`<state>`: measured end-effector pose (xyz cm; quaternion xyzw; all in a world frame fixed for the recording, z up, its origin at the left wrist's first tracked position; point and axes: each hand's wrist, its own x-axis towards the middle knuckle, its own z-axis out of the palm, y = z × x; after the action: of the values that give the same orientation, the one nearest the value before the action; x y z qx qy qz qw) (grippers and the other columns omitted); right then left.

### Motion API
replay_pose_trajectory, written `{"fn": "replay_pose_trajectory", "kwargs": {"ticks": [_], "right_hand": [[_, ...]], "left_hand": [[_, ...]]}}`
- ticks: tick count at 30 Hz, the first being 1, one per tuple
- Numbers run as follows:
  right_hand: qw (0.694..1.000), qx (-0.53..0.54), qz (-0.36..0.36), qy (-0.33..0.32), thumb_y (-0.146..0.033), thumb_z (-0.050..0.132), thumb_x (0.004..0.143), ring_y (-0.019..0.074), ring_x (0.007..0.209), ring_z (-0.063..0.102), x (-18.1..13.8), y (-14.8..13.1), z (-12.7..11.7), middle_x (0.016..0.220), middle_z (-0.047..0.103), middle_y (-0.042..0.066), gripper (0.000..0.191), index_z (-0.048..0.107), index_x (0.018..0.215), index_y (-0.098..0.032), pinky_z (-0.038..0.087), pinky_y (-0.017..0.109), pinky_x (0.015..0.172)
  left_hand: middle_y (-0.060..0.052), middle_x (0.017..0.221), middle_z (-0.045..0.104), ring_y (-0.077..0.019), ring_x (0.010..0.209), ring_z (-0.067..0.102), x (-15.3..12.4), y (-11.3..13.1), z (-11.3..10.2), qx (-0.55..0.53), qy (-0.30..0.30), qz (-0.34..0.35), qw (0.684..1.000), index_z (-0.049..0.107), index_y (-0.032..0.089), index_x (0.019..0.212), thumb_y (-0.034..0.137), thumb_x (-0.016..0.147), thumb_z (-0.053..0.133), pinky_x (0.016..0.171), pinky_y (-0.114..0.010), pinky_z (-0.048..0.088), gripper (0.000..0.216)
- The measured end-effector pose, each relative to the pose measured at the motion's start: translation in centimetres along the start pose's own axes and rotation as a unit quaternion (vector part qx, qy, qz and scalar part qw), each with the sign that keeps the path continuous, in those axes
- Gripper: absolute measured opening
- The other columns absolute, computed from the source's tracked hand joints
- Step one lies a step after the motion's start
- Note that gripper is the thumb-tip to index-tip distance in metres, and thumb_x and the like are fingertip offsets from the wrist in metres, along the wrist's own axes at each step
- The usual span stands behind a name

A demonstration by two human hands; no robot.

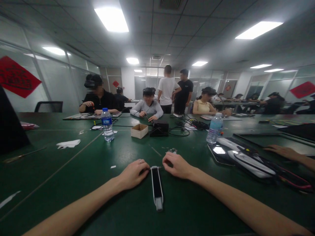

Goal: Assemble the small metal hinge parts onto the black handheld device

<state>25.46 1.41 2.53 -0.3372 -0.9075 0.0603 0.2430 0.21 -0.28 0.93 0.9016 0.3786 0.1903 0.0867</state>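
Both hands are held low over the green table (110, 209), with a long, narrow device (157, 186), dark in the middle and edged in white, lying between them. Its near end is capped by a pale grey block, and a thin crosspiece (155, 168) is seen at its far end.

On the left hand (135, 173) the fingers are loosely curled and drawn in toward the thumb, with only a narrow gap left; a ring (140, 161) is worn on one finger. Its fingertips are brought close to the left end of the crosspiece, but whether anything is gripped cannot be told. By the right hand (178, 165), thumb and fingertips are bent round almost into a ring, near the crosspiece's other end; whether something small is pinched there cannot be made out.

Just beyond the right hand's knuckles, a few small parts (173, 150) are partly hidden. A white scrap (113, 167) is seen left of the left hand, and an open box (139, 131) is placed farther off, beyond both hands.
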Motion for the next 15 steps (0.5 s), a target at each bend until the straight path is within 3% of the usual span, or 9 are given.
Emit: {"fn": "replay_pose_trajectory", "kwargs": {"ticks": [15], "right_hand": [[0.998,0.017,-0.046,-0.036,-0.015,0.06,0.084,0.0147,0.075,0.056,-0.25,0.27,0.21,0.086,0.062,0.005,0.002,0.061,0.085,-0.014,0.048,0.026,0.069]], "left_hand": [[-0.006,0.097,0.064,-0.0194,0.089,0.059,-0.14,0.48,-0.26,0.013,-0.006,-0.008,1.0,0.064,0.017,0.1,0.017,0.092,0.049,0.079,-0.029,0.048,0.017]]}}
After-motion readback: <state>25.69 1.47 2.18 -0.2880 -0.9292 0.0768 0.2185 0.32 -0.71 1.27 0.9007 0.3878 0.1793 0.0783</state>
